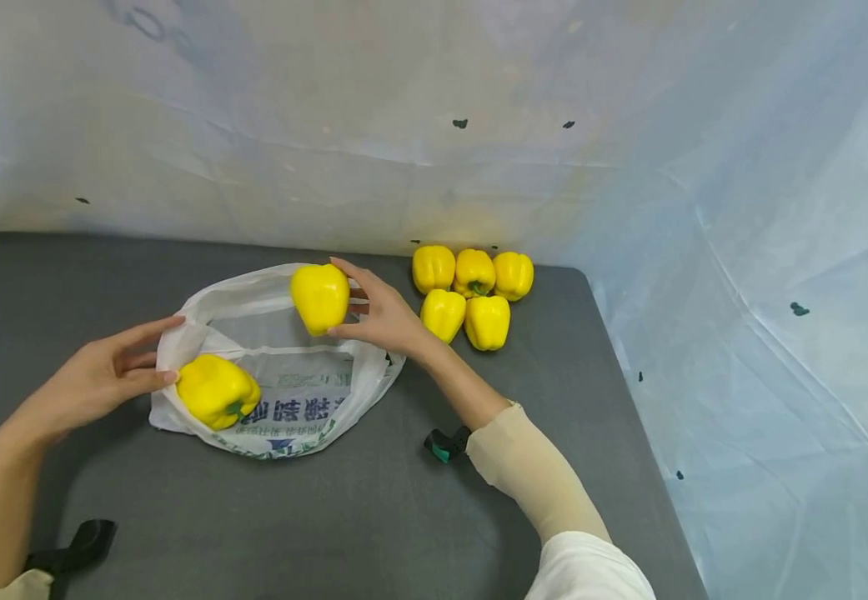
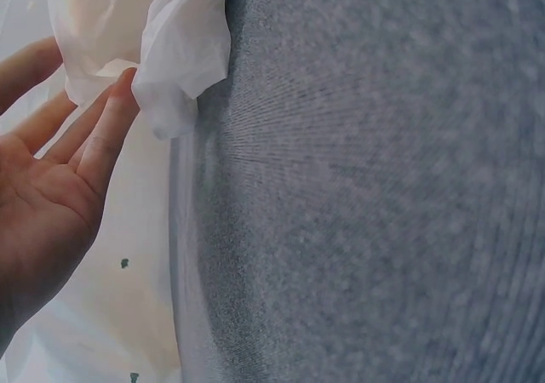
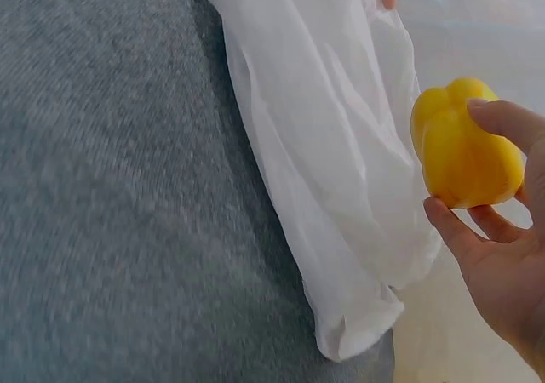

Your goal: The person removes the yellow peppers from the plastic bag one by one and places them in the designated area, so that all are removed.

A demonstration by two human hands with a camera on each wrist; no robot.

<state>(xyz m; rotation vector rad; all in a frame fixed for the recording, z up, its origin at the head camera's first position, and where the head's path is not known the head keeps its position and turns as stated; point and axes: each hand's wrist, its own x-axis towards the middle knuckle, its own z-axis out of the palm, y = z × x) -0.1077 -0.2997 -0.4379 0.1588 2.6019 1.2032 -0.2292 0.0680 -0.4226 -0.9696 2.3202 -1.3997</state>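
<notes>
A white plastic bag (image 1: 373, 375) lies mouth-up, its rim spread wide, with printed lettering showing inside. At its left rim my left hand (image 1: 114, 367) holds the edge between thumb and fingers. The left wrist view has that hand (image 2: 64, 162) with its fingers against the thin bag (image 2: 183, 51). Inside the bag, by the left thumb, rests a yellow bell pepper (image 1: 216, 392). Over the mouth's right side my right hand (image 1: 381, 310) grips another yellow bell pepper (image 1: 319, 298). Thumb and fingers span that pepper (image 3: 467, 149) in the right wrist view.
Several more yellow bell peppers (image 1: 474, 273) stand in two rows at the table's back right. The dark grey table (image 1: 313, 525) meets a pale plastic sheet (image 1: 373, 167) behind and at the right. Black straps (image 1: 444, 446) show at both forearms.
</notes>
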